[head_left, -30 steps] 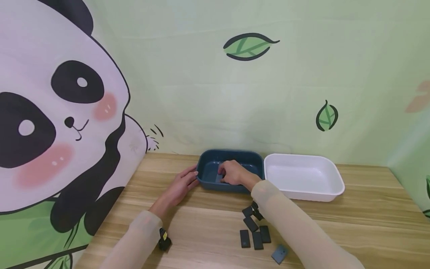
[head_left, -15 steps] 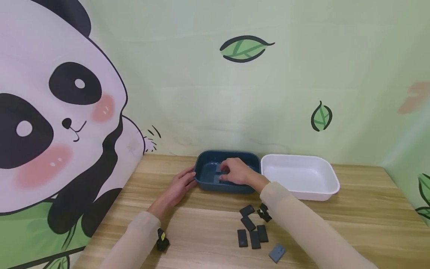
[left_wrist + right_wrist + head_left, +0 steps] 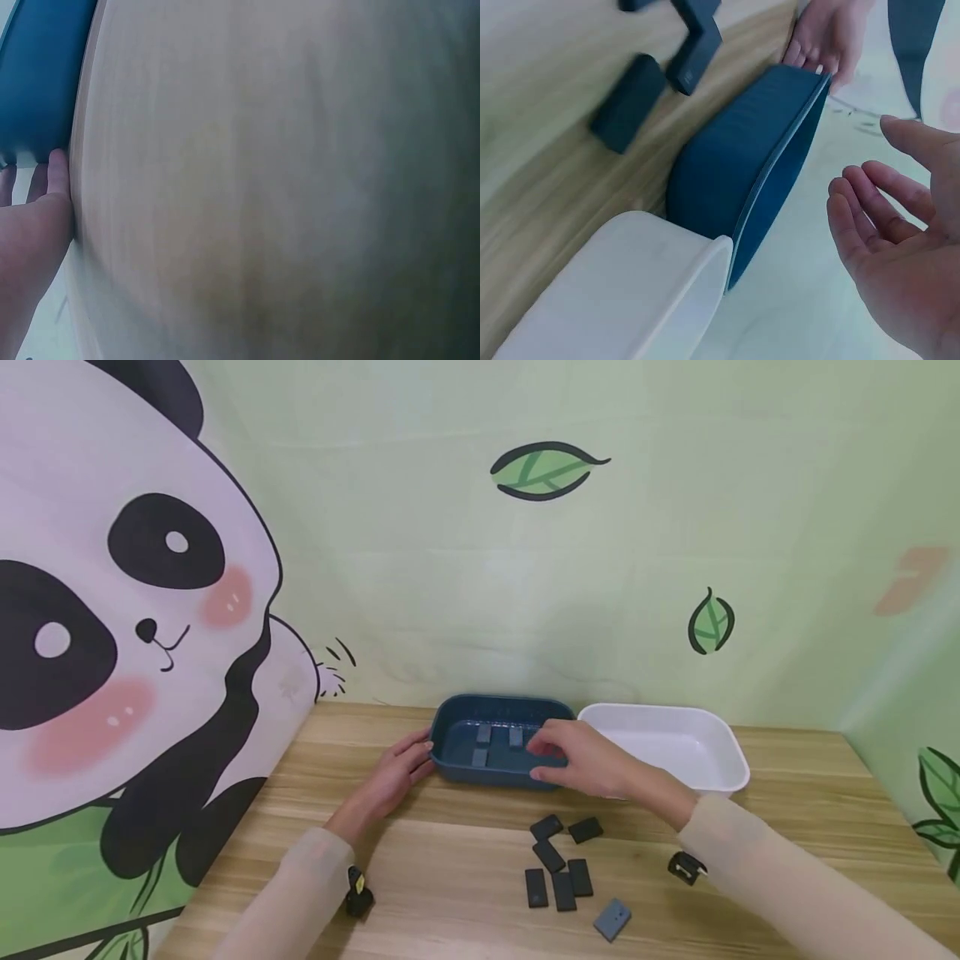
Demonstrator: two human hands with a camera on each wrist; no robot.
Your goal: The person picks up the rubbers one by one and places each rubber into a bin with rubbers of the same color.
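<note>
My left hand (image 3: 397,772) lies with its fingertips against the left end of the dark blue bin (image 3: 502,781). In the left wrist view its fingers touch the bin's end wall. Over the right part of the bin is my right hand (image 3: 588,760), thumb and fingers apart. The right wrist view shows that hand (image 3: 907,232) loosely curved and holding nothing. Three small blue-grey rectangular blocks lie on the bin floor: one at the back left (image 3: 483,733), one in front of it (image 3: 480,757), another further right (image 3: 516,737).
A white bin (image 3: 663,789) stands beside the blue one on its right. In front of the bins, several black rectangular blocks (image 3: 549,856) lie on the wooden table (image 3: 450,877), with a blue-grey block (image 3: 612,919) nearer me. A printed cloth wall (image 3: 420,568) rises behind.
My right hand has let go of a blue-grey block in the blue bin and moved up and right, uncovering the blocks there. My left hand stays at the bin's end.
</note>
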